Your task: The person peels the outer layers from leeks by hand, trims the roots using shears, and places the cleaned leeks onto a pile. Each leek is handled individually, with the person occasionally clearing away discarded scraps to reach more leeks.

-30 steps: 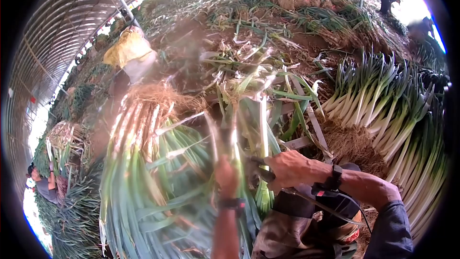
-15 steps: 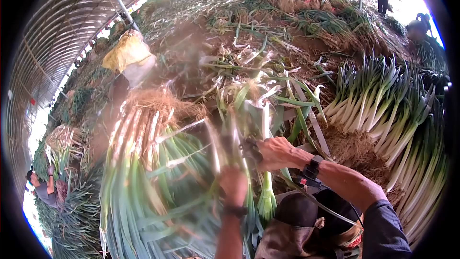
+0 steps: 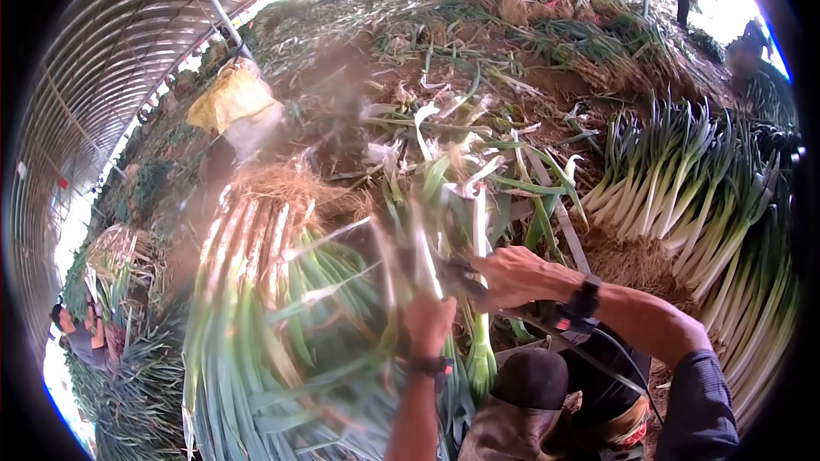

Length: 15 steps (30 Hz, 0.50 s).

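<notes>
My left hand (image 3: 429,324) is closed around a leek (image 3: 424,248), its white shaft pointing up and slightly blurred. Close by on the right, my right hand (image 3: 523,277) grips a dark nozzle-like tool (image 3: 461,275), whose tip is beside that shaft; its exact shape is blurred. Another leek (image 3: 480,358) stands just right of my left hand, its white part passing behind the tool and my right fingers. To the left lies a thick bundle of unpeeled leeks (image 3: 256,243) with brown roots at the top and long green leaves hanging toward me.
Clean white leeks (image 3: 658,196) are piled at the right. Torn leaves and peelings (image 3: 453,137) litter the soil ahead. A yellow sack (image 3: 224,101) stands beyond the bundle. A thin hose (image 3: 589,358) runs below my right forearm. Another person (image 3: 85,333) is at far left; others are farther back.
My left hand has shifted slightly right with the leek, whose white shaft now shows more clearly beside the tool. My right hand has moved a little to the right, still gripping the tool.
</notes>
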Motion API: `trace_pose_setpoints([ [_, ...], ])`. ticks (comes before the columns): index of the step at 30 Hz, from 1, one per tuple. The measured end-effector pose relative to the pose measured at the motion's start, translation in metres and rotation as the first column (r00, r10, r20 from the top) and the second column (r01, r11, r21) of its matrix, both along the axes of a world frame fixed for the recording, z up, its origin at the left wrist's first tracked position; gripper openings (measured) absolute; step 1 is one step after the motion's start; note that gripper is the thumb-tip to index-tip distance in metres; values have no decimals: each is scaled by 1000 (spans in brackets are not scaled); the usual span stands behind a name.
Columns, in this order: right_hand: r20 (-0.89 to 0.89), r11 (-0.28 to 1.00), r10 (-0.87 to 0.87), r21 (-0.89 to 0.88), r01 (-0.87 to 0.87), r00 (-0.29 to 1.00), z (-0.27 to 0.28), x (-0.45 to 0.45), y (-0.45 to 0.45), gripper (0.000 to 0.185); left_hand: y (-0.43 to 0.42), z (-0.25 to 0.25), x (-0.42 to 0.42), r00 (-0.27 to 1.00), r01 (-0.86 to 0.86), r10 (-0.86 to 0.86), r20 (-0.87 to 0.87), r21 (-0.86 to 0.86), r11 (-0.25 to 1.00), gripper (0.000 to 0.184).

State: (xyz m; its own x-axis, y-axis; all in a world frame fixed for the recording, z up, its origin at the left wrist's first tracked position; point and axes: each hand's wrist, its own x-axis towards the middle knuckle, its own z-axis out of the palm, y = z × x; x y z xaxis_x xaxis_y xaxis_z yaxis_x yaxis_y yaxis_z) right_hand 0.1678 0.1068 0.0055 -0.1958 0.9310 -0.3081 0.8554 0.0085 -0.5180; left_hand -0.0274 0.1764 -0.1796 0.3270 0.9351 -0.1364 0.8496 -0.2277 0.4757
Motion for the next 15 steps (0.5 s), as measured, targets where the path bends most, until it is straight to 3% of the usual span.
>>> trace_pose_setpoints([
  [1,-41,1000,11,-19,-12,999,2,3,-10,66,-3,9,0,999,-20,20,48,-10,1000,43],
  [4,-44,997,63,-38,-65,997,24,4,-34,77,-29,5,-1,990,95,-115,85,210,973,49],
  [5,-32,997,76,-25,-77,997,26,3,-40,79,-40,10,2,991,94,-103,84,108,990,52],
  [7,-21,996,87,-9,-87,996,21,1,-49,82,-62,18,1,976,187,-207,69,221,957,40],
  [9,31,994,101,32,-102,994,14,1,-54,84,-62,2,-12,962,259,-270,39,177,950,30],
  [10,60,992,108,54,-112,992,10,2,-56,85,-54,4,-23,957,284,-290,-19,282,917,29],
  [11,13,988,96,121,-97,995,-5,5,-62,52,-45,7,-36,948,314,-308,-79,382,869,31],
  [12,-63,983,105,156,-94,992,-5,2,-65,49,-46,42,-42,981,194,-143,-134,582,790,25],
  [14,-210,971,131,222,-83,969,0,-5,-71,44,-33,71,-52,985,-1,105,-139,595,804,20],
  [15,-224,963,192,228,-140,956,3,-8,-69,39,-25,70,-61,981,-36,122,-151,478,878,20],
])
